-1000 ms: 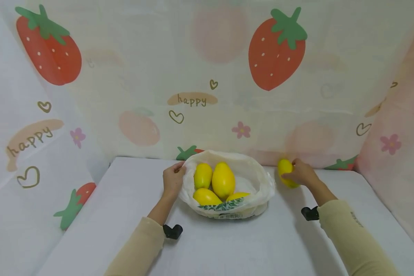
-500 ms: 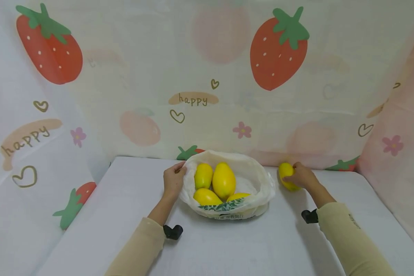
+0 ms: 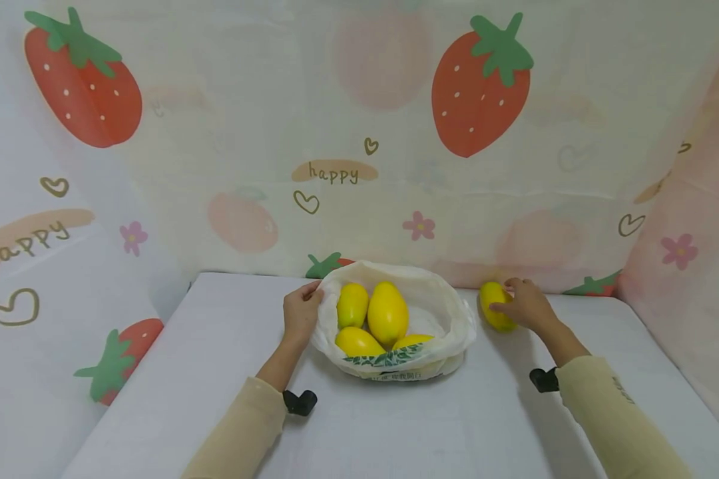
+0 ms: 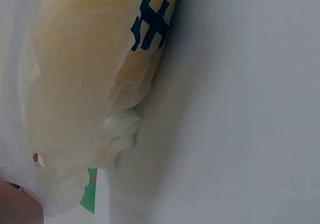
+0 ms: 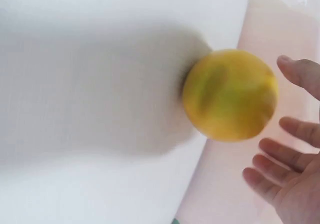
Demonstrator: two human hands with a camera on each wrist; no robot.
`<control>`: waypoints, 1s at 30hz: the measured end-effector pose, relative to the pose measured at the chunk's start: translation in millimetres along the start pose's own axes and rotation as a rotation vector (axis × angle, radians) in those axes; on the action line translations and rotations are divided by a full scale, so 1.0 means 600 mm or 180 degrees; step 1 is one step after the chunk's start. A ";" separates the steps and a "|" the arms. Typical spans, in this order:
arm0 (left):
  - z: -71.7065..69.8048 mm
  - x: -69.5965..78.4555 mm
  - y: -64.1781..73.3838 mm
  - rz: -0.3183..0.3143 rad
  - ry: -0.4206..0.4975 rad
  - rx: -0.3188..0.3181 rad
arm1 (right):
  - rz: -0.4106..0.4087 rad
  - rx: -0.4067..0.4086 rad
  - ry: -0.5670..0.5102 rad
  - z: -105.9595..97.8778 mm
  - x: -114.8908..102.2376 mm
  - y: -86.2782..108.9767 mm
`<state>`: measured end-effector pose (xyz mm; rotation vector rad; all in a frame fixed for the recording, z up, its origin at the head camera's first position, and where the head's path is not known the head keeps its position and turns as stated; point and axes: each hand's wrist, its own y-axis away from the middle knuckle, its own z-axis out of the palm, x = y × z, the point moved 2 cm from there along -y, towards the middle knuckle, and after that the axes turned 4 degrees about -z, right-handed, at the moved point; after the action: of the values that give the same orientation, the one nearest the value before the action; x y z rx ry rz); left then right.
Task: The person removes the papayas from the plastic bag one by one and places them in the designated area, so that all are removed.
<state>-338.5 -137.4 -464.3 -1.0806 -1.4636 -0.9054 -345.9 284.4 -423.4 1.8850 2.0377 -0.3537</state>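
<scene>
A white plastic bag [image 3: 466, 326] with green leaf print sits at the back middle of the table, its mouth held wide. Several yellow mangoes [image 3: 388, 313] lie inside it. My left hand [image 3: 299, 316] pinches the bag's left rim between thumb and fingers; in the left wrist view only a bit of that hand [image 4: 20, 206] shows beside the bag [image 4: 80, 84]. To the right of the bag, another mango [image 3: 496, 322] rests on the table near the back edge. My right hand [image 3: 530, 307] is just right of it, fingers spread and apart from the mango [image 5: 230, 95] in the right wrist view.
The white table [image 3: 395, 426] runs back to an upright cloth backdrop [image 3: 245, 133] printed with strawberries, hearts and "happy". Similar cloth stands at the left and right sides. A black wrist mount [image 3: 300, 402] sits on the left wrist, another mount [image 3: 544, 380] on the right.
The single mango has come down a little and shifted slightly left, and my right hand's fingers have opened off it. My left hand and the bag have stayed in place.
</scene>
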 end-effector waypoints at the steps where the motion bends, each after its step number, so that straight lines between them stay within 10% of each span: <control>1: 0.000 0.000 0.000 0.0010 0.0000 0.0003 | -0.0055 0.0041 0.0013 -0.002 -0.001 0.001; 30: 0.001 0.004 -0.003 0.0048 -0.0053 -0.0001 | -0.1491 -0.0014 0.0027 -0.036 -0.164 0.025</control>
<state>-340.3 -137.2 -462.0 -1.1004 -1.4671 -0.8883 -326.9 204.8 -362.6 1.3882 2.4702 -0.4529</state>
